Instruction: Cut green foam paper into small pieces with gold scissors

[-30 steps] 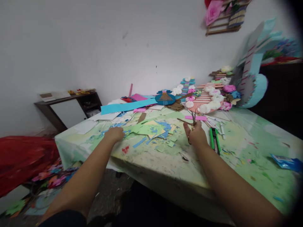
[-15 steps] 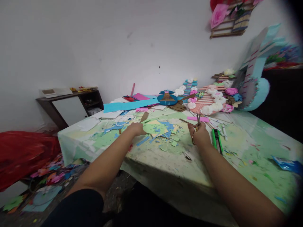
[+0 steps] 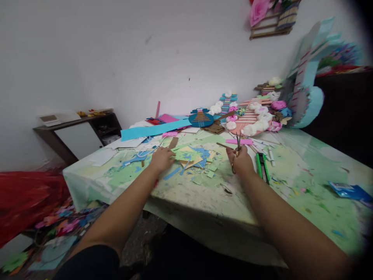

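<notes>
My right hand (image 3: 242, 161) is closed around a pair of scissors (image 3: 238, 143), their blades pointing up and away from me. A thin brown strip (image 3: 223, 146) lies just left of the scissors. My left hand (image 3: 162, 158) rests at the left edge of a pile of green, blue and yellow paper scraps (image 3: 190, 156). Its fingers are bent over the scraps, and what they touch or hold is too small to make out. Beyond that hand is a brown piece (image 3: 173, 143).
Right of my right hand lies a green box cutter (image 3: 262, 168) beside white markers (image 3: 271, 156). Behind are a long blue strip (image 3: 154, 130), a blue lute-shaped craft (image 3: 201, 118) and flower-covered crafts (image 3: 253, 118). A blue packet (image 3: 348, 190) lies far right.
My left hand has shifted slightly at the scraps, and a yellow piece there shows more. The whole view has shifted a little. My right hand still grips the scissors.
</notes>
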Motion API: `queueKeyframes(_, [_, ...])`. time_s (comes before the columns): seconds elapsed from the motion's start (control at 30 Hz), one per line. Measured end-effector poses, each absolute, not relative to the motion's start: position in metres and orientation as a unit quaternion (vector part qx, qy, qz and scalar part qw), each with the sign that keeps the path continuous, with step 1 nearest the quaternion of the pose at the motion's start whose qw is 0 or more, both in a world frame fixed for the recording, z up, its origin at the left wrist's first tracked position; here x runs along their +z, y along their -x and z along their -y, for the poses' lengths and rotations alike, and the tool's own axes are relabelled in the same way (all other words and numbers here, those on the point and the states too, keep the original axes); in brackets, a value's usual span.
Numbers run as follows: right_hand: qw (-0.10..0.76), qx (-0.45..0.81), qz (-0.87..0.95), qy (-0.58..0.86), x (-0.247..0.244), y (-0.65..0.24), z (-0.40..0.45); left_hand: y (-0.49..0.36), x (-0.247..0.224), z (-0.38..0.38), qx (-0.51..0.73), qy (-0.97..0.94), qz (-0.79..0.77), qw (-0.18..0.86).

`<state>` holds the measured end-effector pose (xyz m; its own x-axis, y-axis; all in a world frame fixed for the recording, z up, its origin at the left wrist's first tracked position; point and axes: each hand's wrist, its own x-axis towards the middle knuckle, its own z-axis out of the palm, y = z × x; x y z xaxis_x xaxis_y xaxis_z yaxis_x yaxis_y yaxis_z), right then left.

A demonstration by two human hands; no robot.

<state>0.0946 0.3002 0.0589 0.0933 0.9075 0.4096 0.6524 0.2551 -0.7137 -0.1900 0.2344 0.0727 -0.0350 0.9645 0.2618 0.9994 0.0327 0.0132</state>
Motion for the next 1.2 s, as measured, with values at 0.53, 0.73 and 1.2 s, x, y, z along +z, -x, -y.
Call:
queueKeyframes(0.53, [0.446,0.184,0.654,0.583,0.065,-0.094,-0.296,0.209,0.088,-0.208,-0.165,0.662,0.678,0.274])
queueKeyframes(0.73, [0.481,0.334,0.664,0.465,0.064,-0.071,-0.281,0.173,0.082,-0.201,-0.326,0.736,0.485,0.342])
queueKeyframes(1.2, [0.51,0.494,0.577,0.404,0.059,-0.066,-0.294,0.067,0.085,-0.275,-0.704,0.413,0.432,-0.384])
